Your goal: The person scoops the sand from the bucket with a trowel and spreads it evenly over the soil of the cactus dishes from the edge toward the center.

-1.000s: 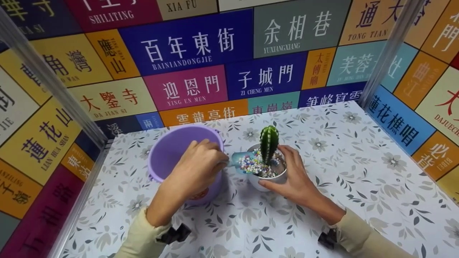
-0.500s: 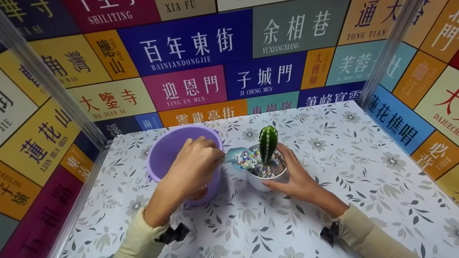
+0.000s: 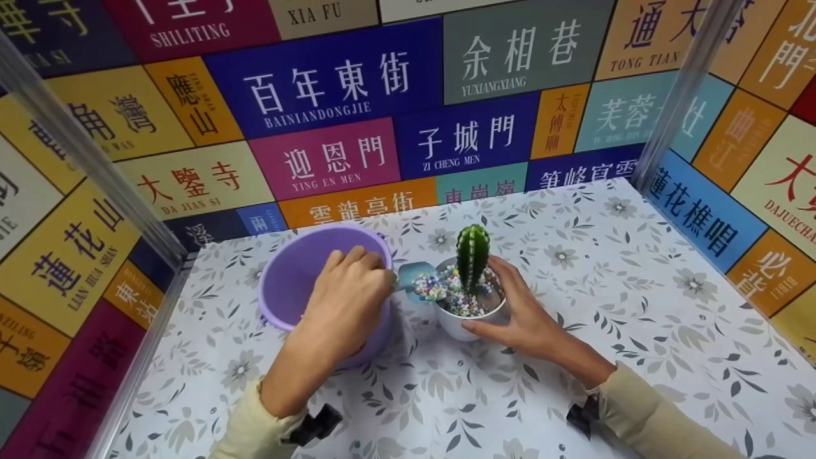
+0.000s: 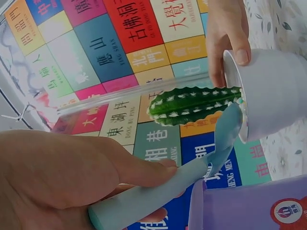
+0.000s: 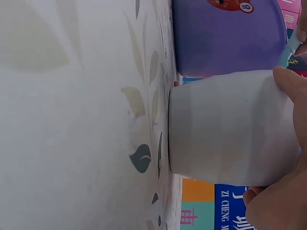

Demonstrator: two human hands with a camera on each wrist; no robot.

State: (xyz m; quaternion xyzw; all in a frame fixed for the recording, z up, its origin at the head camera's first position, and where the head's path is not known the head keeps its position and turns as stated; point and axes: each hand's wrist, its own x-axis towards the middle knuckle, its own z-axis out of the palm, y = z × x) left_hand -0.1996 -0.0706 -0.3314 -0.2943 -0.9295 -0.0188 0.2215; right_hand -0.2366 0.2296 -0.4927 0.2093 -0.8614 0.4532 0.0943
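Note:
My left hand [image 3: 347, 299] grips the pale green handle of a small trowel [image 4: 153, 194], whose blue-green blade reaches the left rim of a white flowerpot [image 3: 456, 328]. Small multicoloured beads [image 3: 430, 287] lie on the blade. More of these beads cover part of the pot's top, around a green ribbed cactus [image 3: 472, 255] with white spots. My right hand [image 3: 526, 319] holds the pot from the right side, thumb at the near rim and fingers behind. In the right wrist view the pot stands upright on the table.
A purple bucket [image 3: 287, 280] stands directly left of the pot, below and behind my left hand. The table [image 3: 637, 306] has a white floral cover. Walls with coloured sign panels [image 3: 325, 83] enclose the back and sides.
The trowel blade has drawn back slightly to the left, from over the pot's top toward its rim. My right hand keeps hold of the pot; the view shifts a little.

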